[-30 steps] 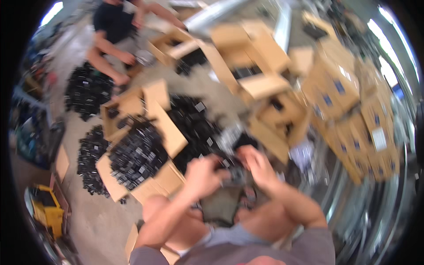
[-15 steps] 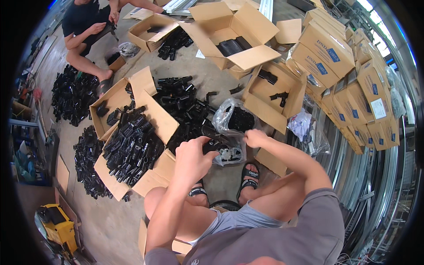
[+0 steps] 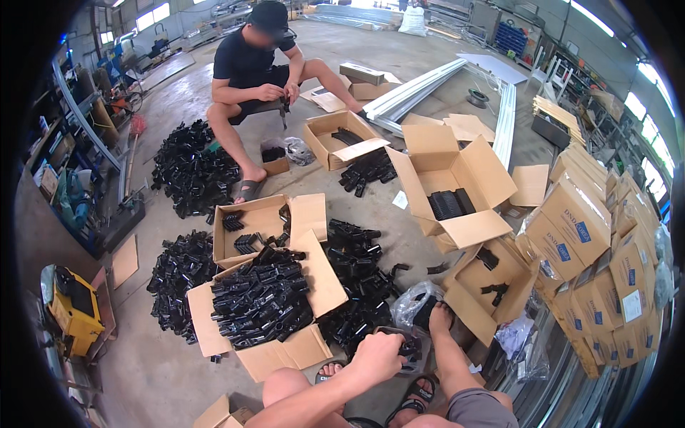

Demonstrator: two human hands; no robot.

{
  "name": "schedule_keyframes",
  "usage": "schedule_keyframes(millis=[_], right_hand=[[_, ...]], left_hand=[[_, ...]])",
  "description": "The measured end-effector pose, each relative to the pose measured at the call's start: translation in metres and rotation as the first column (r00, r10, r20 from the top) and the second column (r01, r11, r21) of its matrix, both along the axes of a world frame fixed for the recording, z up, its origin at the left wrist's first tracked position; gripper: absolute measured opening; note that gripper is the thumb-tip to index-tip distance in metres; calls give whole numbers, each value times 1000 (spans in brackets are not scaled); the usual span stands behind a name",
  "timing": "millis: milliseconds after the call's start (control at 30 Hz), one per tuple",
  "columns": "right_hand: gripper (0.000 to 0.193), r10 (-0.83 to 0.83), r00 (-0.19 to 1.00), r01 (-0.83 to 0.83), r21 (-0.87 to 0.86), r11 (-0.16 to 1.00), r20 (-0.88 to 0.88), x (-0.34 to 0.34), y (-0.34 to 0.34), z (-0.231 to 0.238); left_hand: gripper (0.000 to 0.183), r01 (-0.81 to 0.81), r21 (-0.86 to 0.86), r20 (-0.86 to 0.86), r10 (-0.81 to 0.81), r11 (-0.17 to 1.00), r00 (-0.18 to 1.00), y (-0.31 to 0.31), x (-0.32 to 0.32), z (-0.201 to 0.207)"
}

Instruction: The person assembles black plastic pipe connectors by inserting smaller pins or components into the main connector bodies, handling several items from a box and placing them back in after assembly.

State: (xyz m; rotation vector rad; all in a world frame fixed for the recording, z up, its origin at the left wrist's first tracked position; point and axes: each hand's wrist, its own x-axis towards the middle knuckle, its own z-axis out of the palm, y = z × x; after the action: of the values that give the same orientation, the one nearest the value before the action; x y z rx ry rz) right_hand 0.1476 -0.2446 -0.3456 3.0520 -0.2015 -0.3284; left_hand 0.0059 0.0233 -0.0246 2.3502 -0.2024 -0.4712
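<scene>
My left hand (image 3: pixel 379 354) is closed, with a black angled fitting (image 3: pixel 410 347) at its fingertips, just above a clear plastic bag (image 3: pixel 416 367) by my feet. To the right, my right hand (image 3: pixel 441 319) is at a second clear plastic bag (image 3: pixel 405 308) that holds small dark pieces; its fingers are too small and partly hidden to read. Beyond my left hand, a heap of black fittings (image 3: pixel 357 278) lies on the floor. Left of it, more black fittings (image 3: pixel 260 303) are piled on an open cardboard box (image 3: pixel 303 349).
A co-worker (image 3: pixel 250 71) sits at the far left, handling a dark piece, beside another black heap (image 3: pixel 193 167). Open cardboard boxes (image 3: pixel 471 171) stand ahead and at right. Stacked cartons (image 3: pixel 571 228) and long metal profiles (image 3: pixel 571 399) line the right side. A yellow machine (image 3: pixel 75 310) stands at left.
The view has tilted up, so the scene sits lower and more of the workshop shows. My right hand has moved from the near bag's edge to the bag of small dark pieces.
</scene>
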Motion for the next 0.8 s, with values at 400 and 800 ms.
schedule_keyframes(millis=[400, 800], right_hand=[[31, 171, 981, -175, 35, 984, 93, -8, -23, 2], [13, 508, 850, -493, 547, 676, 139, -65, 12, 221]], left_hand=[[38, 23, -28, 75, -21, 999, 997, -6, 0, -11], [36, -22, -61, 131, 30, 998, 991, -2, 6, -9]])
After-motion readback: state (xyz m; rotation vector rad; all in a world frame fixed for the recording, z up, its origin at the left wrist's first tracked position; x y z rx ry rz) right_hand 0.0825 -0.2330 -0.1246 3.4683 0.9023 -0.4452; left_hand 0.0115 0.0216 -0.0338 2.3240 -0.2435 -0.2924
